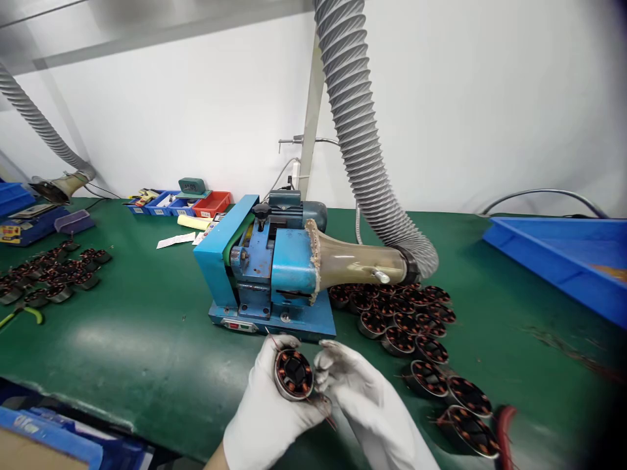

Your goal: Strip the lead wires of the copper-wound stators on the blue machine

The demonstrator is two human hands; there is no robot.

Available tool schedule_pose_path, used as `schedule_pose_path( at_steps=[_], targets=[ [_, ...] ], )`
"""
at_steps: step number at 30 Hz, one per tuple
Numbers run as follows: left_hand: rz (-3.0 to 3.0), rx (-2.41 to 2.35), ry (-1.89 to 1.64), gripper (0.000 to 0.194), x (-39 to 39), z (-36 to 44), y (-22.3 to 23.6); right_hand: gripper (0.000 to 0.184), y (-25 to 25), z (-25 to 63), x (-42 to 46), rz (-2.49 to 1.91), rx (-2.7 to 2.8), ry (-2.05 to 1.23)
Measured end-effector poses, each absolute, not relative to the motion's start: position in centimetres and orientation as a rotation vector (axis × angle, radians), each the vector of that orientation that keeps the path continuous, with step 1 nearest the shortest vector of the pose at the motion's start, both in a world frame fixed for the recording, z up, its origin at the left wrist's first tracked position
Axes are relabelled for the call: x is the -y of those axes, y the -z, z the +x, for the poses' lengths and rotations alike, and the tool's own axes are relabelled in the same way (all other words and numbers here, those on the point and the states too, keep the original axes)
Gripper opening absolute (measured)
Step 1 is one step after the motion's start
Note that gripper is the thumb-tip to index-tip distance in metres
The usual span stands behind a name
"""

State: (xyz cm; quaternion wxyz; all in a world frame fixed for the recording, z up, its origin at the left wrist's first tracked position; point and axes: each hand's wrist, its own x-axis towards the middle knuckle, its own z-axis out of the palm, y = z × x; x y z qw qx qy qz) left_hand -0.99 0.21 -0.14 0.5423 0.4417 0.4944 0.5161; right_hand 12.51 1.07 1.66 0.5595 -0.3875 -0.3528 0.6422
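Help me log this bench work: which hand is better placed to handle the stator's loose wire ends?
Probably the right hand: its fingertips sit by the wire ends beside the stator, while the left hand is busy cradling it.

Both hands, the left hand (267,408) and the right hand (367,405), wear white knitted cloth gloves, greyed with grime at the fingertips. The stator (294,374) between them has a dull grey metal ring and glossy copper wire windings. The table (122,326) is covered in a smooth green mat with a soft sheen. The machine (267,271) at centre is blue painted metal, chipped and worn. The hose (362,143) above it is ribbed grey plastic. The tray (563,251) at right is smooth blue plastic.
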Motion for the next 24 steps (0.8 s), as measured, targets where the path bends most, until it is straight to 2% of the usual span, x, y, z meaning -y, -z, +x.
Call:
schedule_pose_path(
  at_steps=[2, 4, 7, 8, 10, 14, 18, 20, 22, 24],
  targets=[
    [0.877, -1.011, -1.241, 0.064, 0.1, -0.5, 0.3, 0.040, -1.8, 13.0, -1.0, -0.866, 0.985, -1.492],
    [0.802, -0.914, -1.246, 0.066, 0.4, -0.1, 0.5, 0.035, -1.8, 13.3, -1.0, -0.848, 1.153, -1.380],
    [0.694, -0.937, -1.222, 0.050, 0.1, 0.5, 0.6, 0.016, -1.7, 13.8, -1.1, -0.900, 1.269, -1.271],
    [0.642, -0.951, -1.192, 0.041, -0.3, 0.7, 0.5, 0.016, -1.7, 13.9, -1.0, -0.918, 1.244, -1.267],
    [0.507, -0.967, -1.133, 0.033, -1.1, 1.0, 0.2, 0.024, -1.8, 14.1, -0.8, -0.900, 1.155, -1.309],
    [0.320, -1.008, -1.184, 0.034, -1.9, 1.4, -0.2, 0.032, -2.3, 13.9, -0.4, -0.841, 1.167, -1.420],
    [0.701, -1.079, -1.105, 0.025, -0.7, 1.1, -0.5, 0.014, -2.8, 13.4, -0.7, -0.908, 1.177, -1.295],
    [0.964, -1.087, -1.058, 0.021, 0.3, 0.7, -0.8, 0.024, -3.1, 13.6, -1.0, -0.872, 1.024, -1.453],
    [1.120, -1.099, -1.084, 0.031, 1.2, 0.2, -1.2, 0.028, -3.5, 14.0, -1.3, -0.783, 0.740, -1.628],
    [1.259, -1.128, -1.162, 0.043, 1.9, -0.2, -1.5, 0.025, -3.8, 14.3, -1.5, -0.709, 0.508, -1.662]
  ],
)
